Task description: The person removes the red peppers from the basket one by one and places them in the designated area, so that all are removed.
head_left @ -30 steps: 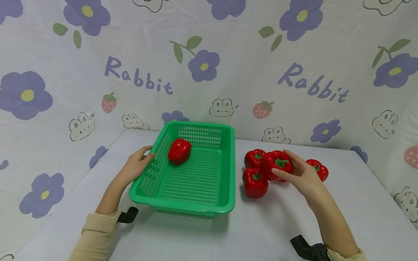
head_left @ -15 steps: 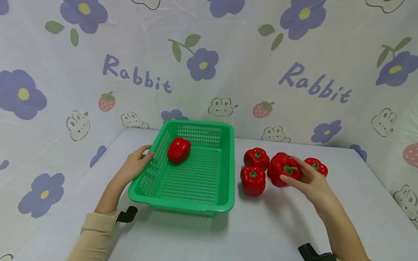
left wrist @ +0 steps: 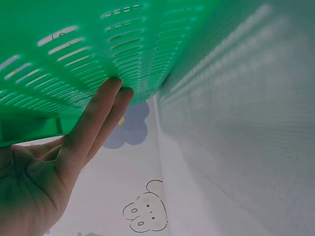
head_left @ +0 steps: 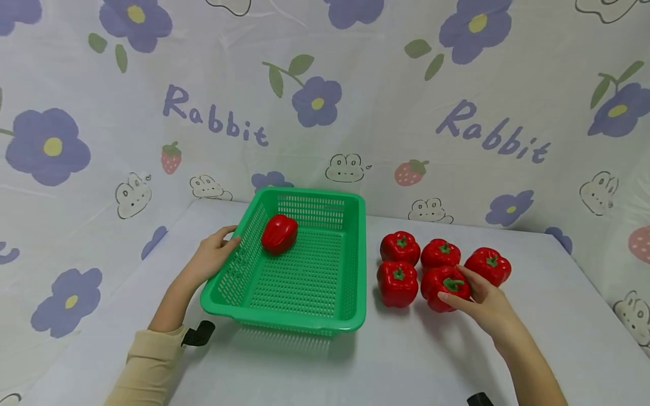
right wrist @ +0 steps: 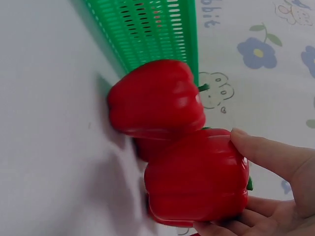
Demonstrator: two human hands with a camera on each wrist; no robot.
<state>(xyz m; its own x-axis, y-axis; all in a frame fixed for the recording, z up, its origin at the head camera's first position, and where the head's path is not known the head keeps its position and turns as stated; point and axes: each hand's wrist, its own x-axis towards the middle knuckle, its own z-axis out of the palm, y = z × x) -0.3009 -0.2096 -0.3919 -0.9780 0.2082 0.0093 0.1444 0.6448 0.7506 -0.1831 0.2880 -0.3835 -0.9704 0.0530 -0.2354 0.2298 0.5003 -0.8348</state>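
Note:
A green plastic basket [head_left: 284, 321] with slotted walls stands on the white table, one red bell pepper [head_left: 279, 234] lying inside at its left. My left hand [head_left: 213, 256] holds the basket's left rim; in the left wrist view its fingers [left wrist: 96, 118] lie against the outer wall, under the rim. My right hand [head_left: 487, 307] grips a red bell pepper [head_left: 439, 290] between thumb and fingers, at the front of a group right of the basket. Its green stem points up toward the head camera. In the right wrist view that bell pepper [right wrist: 197, 179] sits beside another red one [right wrist: 155, 101].
Right of the basket stand more red bell peppers: one at the front left [head_left: 398, 285], one behind it [head_left: 400, 248], one at the back middle [head_left: 439, 254] and one on the right [head_left: 488, 266]. A patterned cloth [head_left: 386, 113] hangs behind the table [head_left: 396, 361].
My right hand has brought the held bell pepper right and down toward me, from over the group to its front. The left hand and basket have stayed in place.

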